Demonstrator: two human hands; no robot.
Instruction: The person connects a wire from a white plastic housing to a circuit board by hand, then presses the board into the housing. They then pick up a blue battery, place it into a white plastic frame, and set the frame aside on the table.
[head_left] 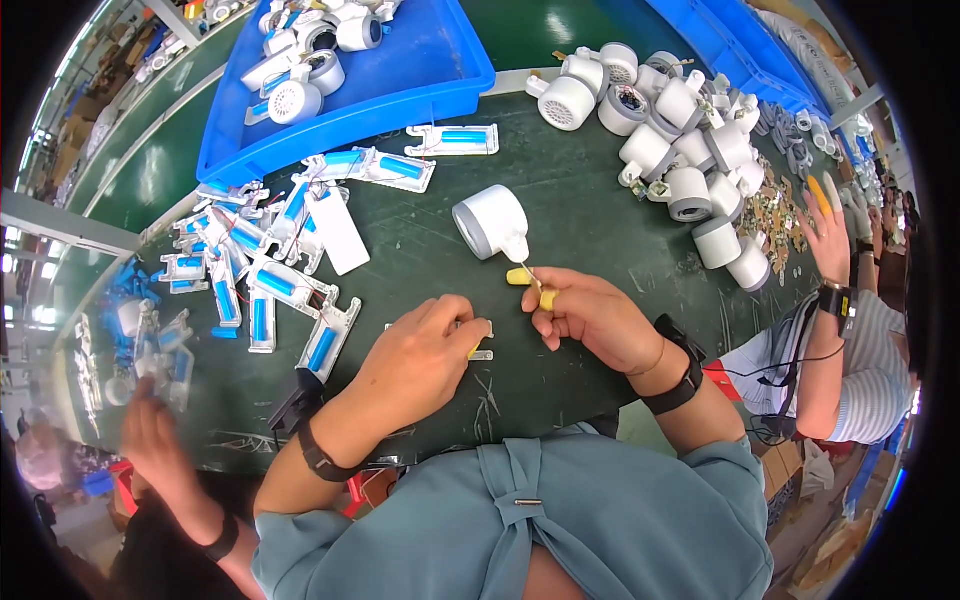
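Note:
A white round housing [492,220] with a grey rim lies tilted on the bench, its short stem toward me. My right hand [595,315], with yellow finger covers on thumb and forefinger, pinches a thin strip [532,275] at the end of that stem; its exact kind is unclear. My left hand [425,350] is closed, fingers curled over a white plastic casing [482,355] on the bench. Only the ends of this casing show, the rest hidden under my palm. The two hands are a short way apart.
White casings with blue batteries [320,345] lie piled at left, below a blue bin [340,125] of white housings. More white housings [690,190] and small circuit boards [775,215] are heaped at right. Co-workers' hands show at left [160,440] and right [828,240].

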